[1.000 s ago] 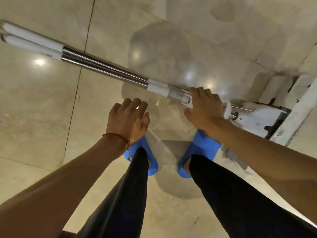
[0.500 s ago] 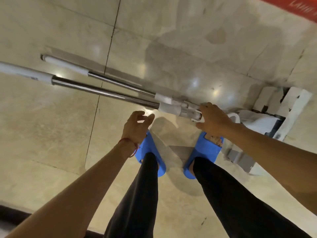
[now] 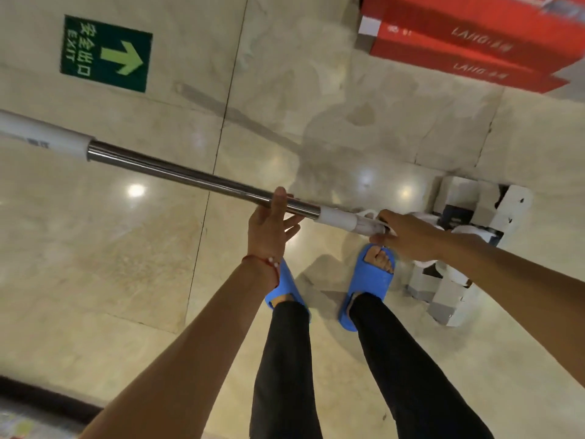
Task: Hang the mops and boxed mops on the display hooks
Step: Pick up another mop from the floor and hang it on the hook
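Note:
One mop (image 3: 190, 174) with a steel pole and white grip is lifted off the floor, slanting from the left edge down to the right. My right hand (image 3: 408, 236) grips its white collar near the lower end; the mop head is hidden behind that hand. My left hand (image 3: 269, 229) meets the pole from below, thumb up against the steel and fingers spread loosely under it, not closed round it. Red boxes (image 3: 468, 42) with white lettering lie on the floor at the top right.
White mop parts and cardboard (image 3: 474, 210) are heaped on the floor just right of my feet in blue slippers (image 3: 367, 280). A green exit sticker (image 3: 106, 53) marks the polished tile floor at the upper left. A dark edge runs along the lower left.
My right hand has raised one mop away from the other on the floor. My left hand rose from beside my knee to the steel pole. The view tilted up, bringing the red boxes in.

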